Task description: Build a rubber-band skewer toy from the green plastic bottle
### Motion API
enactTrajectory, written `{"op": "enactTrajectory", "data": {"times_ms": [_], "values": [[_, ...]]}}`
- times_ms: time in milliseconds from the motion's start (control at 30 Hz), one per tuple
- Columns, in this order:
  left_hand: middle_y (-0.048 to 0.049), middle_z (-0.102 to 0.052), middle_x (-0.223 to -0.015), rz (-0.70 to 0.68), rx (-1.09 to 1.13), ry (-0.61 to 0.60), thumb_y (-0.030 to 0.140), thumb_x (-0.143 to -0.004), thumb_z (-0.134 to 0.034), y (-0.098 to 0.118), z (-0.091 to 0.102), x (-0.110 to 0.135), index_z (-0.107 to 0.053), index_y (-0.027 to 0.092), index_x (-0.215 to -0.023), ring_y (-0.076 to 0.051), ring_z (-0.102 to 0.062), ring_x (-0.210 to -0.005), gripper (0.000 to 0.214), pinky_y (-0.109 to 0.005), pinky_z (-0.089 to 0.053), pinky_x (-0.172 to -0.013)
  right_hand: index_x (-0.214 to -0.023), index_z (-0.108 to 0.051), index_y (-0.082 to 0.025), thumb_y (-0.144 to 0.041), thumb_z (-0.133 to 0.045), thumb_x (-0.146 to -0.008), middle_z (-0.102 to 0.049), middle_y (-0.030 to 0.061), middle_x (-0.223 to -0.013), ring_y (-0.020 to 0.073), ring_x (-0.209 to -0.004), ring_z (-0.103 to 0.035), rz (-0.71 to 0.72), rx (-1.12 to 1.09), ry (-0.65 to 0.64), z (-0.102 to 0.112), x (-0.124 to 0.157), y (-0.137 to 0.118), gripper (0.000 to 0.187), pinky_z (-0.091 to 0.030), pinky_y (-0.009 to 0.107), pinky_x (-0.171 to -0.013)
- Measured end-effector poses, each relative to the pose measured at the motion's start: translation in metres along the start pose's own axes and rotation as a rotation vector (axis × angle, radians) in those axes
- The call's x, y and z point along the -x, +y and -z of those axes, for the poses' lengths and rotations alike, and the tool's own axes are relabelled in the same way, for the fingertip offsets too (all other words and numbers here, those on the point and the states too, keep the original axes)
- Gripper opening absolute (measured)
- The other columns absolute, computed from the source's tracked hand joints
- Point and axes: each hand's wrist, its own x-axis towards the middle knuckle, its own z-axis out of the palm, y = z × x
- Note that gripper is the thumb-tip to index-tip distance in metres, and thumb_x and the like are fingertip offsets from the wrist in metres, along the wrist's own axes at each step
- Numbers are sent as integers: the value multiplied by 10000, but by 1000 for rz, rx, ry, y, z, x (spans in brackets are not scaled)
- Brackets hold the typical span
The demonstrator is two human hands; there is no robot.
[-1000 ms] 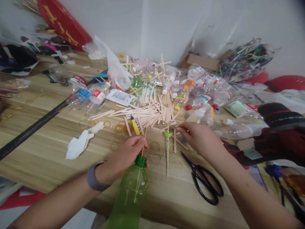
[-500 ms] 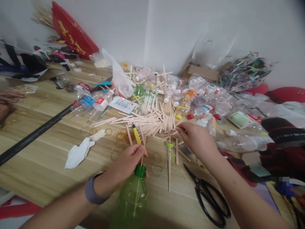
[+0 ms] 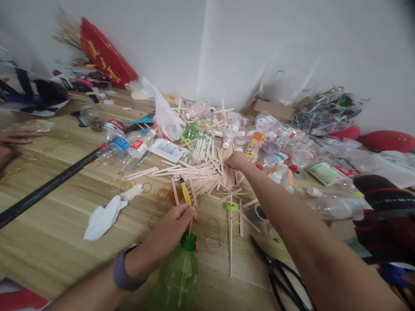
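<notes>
My left hand (image 3: 173, 226) is closed in a pinch on a thin wooden skewer (image 3: 184, 263) that runs down through the neck of a green plastic bottle (image 3: 177, 274) near the table's front edge. My right hand (image 3: 238, 160) is stretched far forward over the pile of flat wooden craft sticks (image 3: 202, 170); its fingers are curled down into the sticks, and what they hold is hidden. A skewer with a green cap (image 3: 230, 207) lies between my arms.
Black scissors (image 3: 285, 280) lie under my right forearm. A yellow-handled tool (image 3: 185, 193), rubber bands (image 3: 162, 194), a white tissue (image 3: 105, 214), several clear bottles (image 3: 129, 144) and a long black bar (image 3: 45, 190) crowd the wooden table (image 3: 48, 242). Another person's hand (image 3: 9, 142) shows at the left edge.
My right hand has reached forward from beside the green-capped skewer into the stick pile. The left hand keeps its pinch on the skewer in the bottle. The view has tilted upward.
</notes>
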Motion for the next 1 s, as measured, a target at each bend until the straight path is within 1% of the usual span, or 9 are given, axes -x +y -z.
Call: {"op": "enactTrajectory", "data": {"times_ms": [167, 333, 500, 600, 667, 733, 800, 900, 1000], "values": [[82, -498, -498, -19, 29, 11, 550, -790, -487, -3, 2, -3, -506, 213, -805, -136, -570, -407, 338, -210, -403, -392, -1219, -582, -135, -336, -622, -914, -598, 126, -1239, 235, -1040, -625, -40, -103, 14, -10, -18, -7, 368, -536, 428, -867], [85, -478, -479, -7, 61, 2, 518, -800, -474, -1, 4, -5, -508, 212, -806, -136, -564, -394, 308, -205, -400, -379, -1229, -576, -146, -336, -619, -916, -594, 117, -1248, 238, -1048, -622, -102, -297, -8, -1, -19, -8, 369, -534, 437, -870], [83, -477, -490, -19, 69, -1, 473, -812, -479, 3, 6, -2, -509, 210, -775, -126, -566, -395, 267, -191, -392, -376, -1226, -578, -172, -339, -598, -930, -600, 97, -1243, 228, -1032, -626, -151, -625, -165, 15, 2, -10, 340, -541, 435, -857], [87, -459, -495, -29, 85, -19, 456, -830, -468, 4, 7, -2, -510, 209, -762, -119, -571, -393, 260, -180, -382, -372, -1194, -585, -168, -335, -593, -935, -630, 76, -1158, 194, -934, -649, -114, -861, -274, 21, 32, -11, 309, -566, 387, -774], [91, -447, -494, -38, 92, -33, 445, -838, -464, 3, 7, -2, -510, 210, -768, -120, -578, -391, 250, -178, -377, -366, -1073, -612, -146, -321, -581, -945, -652, 26, -943, 113, -697, -627, -72, -1011, -326, 21, 60, -12, 219, -545, 258, -582], [90, -453, -498, -46, 90, -44, 436, -840, -468, 2, 8, -2, -510, 211, -775, -126, -585, -390, 238, -180, -375, -360, -815, -599, -129, -238, -501, -977, -534, -54, -635, 14, -409, -411, -27, -1140, -379, 19, 92, -14, 219, -350, 118, -357], [85, -467, -503, -42, 88, -47, 428, -843, -467, 2, 8, -2, -511, 212, -778, -132, -591, -390, 229, -183, -372, -356, -671, -558, -139, -189, -480, -957, -439, -80, -513, -8, -336, -291, 13, -1234, -427, 14, 127, -16, 300, -251, 86, -295], [78, -486, -503, -36, 85, -31, 414, -855, -455, 3, 9, -1, -518, 211, -786, -132, -582, -385, 224, -185, -361, -357, -641, -578, -160, -251, -636, -839, -519, -60, -503, 4, -330, -376, 88, -1333, -432, 5, 178, -17, 225, -282, 83, -279], [67, -510, -499, -53, 70, -10, 379, -864, -459, 6, 10, -1, -530, 202, -774, -124, -571, -391, 210, -186, -366, -380, -702, -618, -196, -362, -746, -753, -582, -44, -473, 66, -354, -502, 345, -1410, -405, -8, 222, -13, 216, -414, 134, -331]]}}
